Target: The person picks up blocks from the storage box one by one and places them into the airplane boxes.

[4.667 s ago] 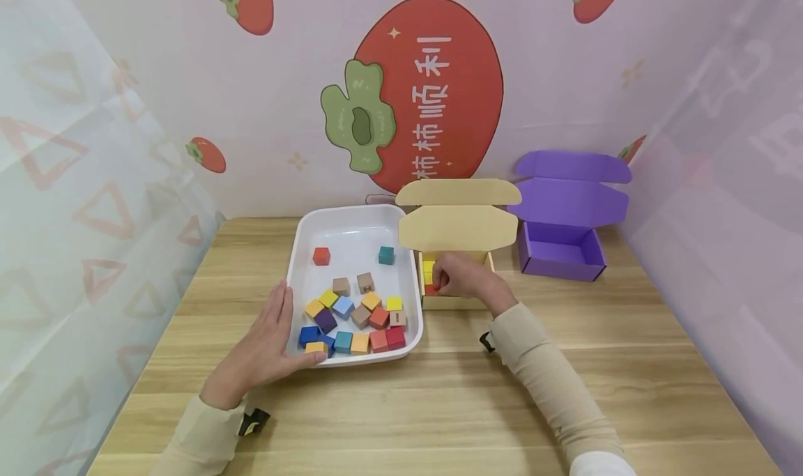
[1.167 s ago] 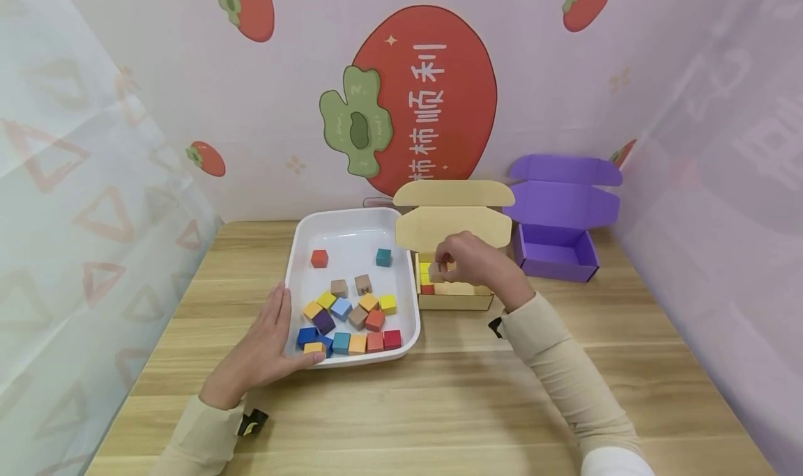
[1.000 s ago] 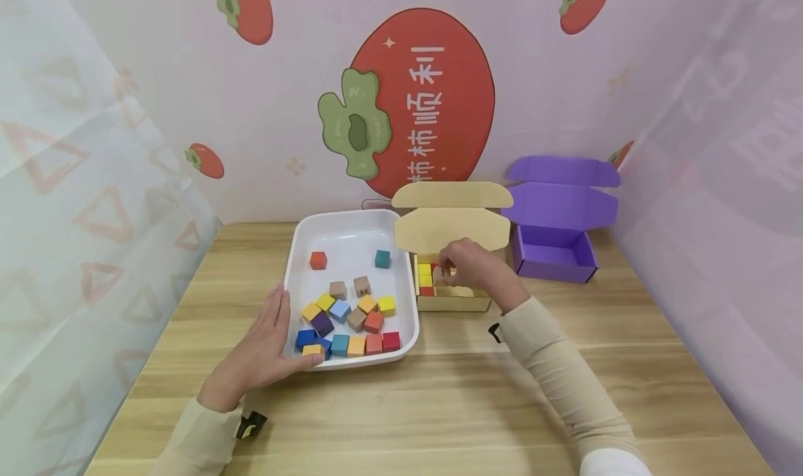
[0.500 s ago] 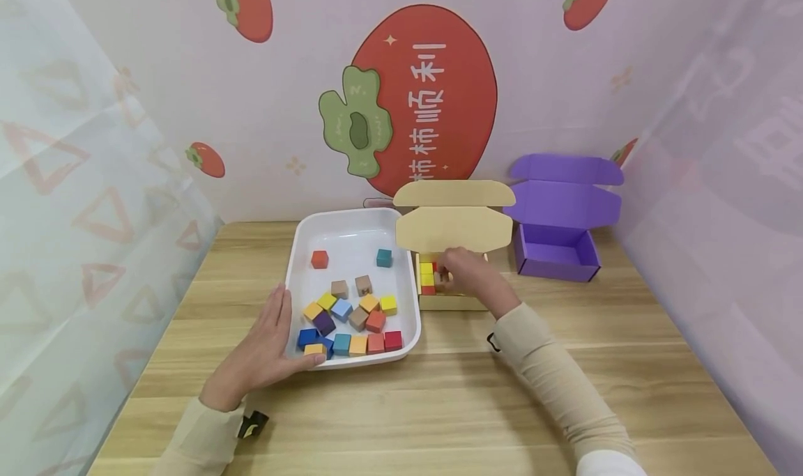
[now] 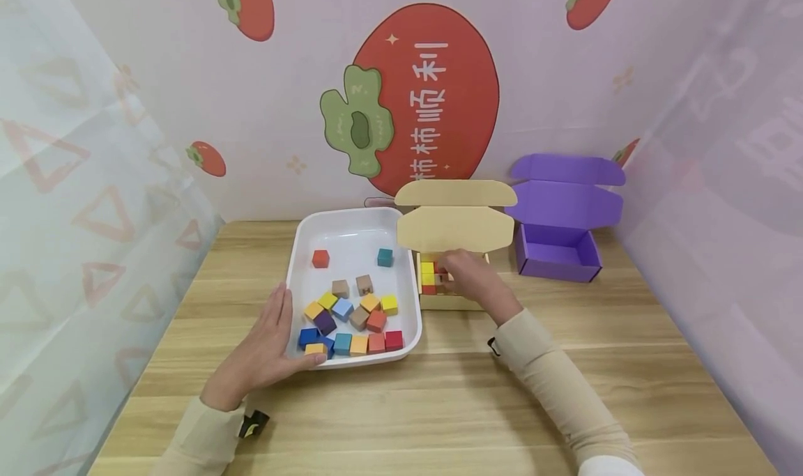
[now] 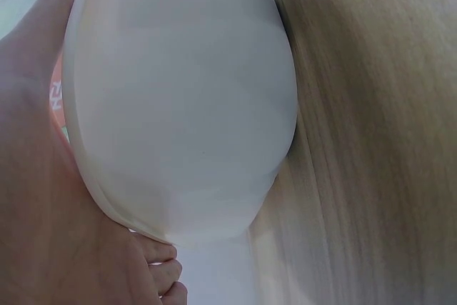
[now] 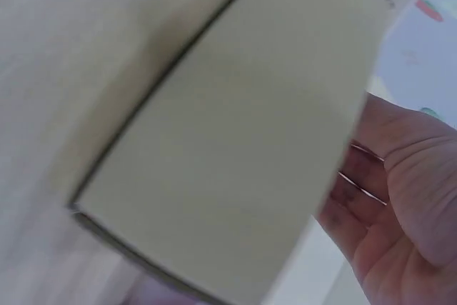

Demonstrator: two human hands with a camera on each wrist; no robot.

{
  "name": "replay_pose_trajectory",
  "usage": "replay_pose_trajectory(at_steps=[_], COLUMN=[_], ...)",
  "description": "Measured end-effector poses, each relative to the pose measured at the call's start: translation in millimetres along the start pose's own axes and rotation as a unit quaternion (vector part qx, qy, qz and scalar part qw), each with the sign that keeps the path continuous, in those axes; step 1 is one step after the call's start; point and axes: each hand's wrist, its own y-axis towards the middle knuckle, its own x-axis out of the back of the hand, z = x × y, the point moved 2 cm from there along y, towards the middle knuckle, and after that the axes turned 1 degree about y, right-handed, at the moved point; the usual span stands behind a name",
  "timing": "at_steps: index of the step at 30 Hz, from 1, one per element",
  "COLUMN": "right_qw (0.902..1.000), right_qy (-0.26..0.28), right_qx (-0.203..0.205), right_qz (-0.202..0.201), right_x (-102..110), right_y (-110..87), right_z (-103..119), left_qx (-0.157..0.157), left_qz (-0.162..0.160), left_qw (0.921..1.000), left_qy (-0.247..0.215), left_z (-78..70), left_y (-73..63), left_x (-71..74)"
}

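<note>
My left hand (image 5: 263, 336) lies along the left side of the white tray (image 5: 351, 218), fingers straight against the outside and thumb over the near rim. My right hand (image 5: 473, 277) reaches down into the open beige cardboard box (image 5: 454, 302), its curled fingers at a small wooden cube (image 5: 441, 279). Beside this cube stand yellow cubes (image 5: 427, 274) and a red cube (image 5: 429, 290) along the box's left wall. More red shows behind it, partly under the fingers. In the right wrist view, the box's outer wall (image 7: 228, 126) hides the fingertips.
Several coloured and wooden cubes (image 5: 359, 317) crowd the tray's near half. A red cube (image 5: 320, 258) and a teal cube (image 5: 385, 257) lie farther back. An open purple box (image 5: 558, 253) stands right of the beige one. Behind the wooden table (image 5: 439, 406) hangs a printed backdrop (image 5: 270, 113).
A wooden cube left the tray's right side and came into the beige box in the right hand, which lowered to set it beside the yellow and red cubes. The left hand stayed put.
</note>
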Motion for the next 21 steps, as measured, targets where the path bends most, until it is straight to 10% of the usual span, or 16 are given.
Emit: replay_pose_trajectory(at_steps=[11, 21], right_qw=[0.9963, 0.9877], right_qy=[0.052, -0.033], right_qx=[0.058, 0.070], right_qz=[0.037, 0.136], right_x=[19.3, -5.7], right_y=[9.3, 32.1], right_z=[45.9, 77.8], left_qx=[-0.006, -0.002], left_qz=[-0.005, -0.003], left_qw=[1.0000, 0.9999], left_qy=[0.005, 0.013], left_z=[-3.4, -1.4], left_y=[1.3, 0.6], left_x=[-0.5, -0.1])
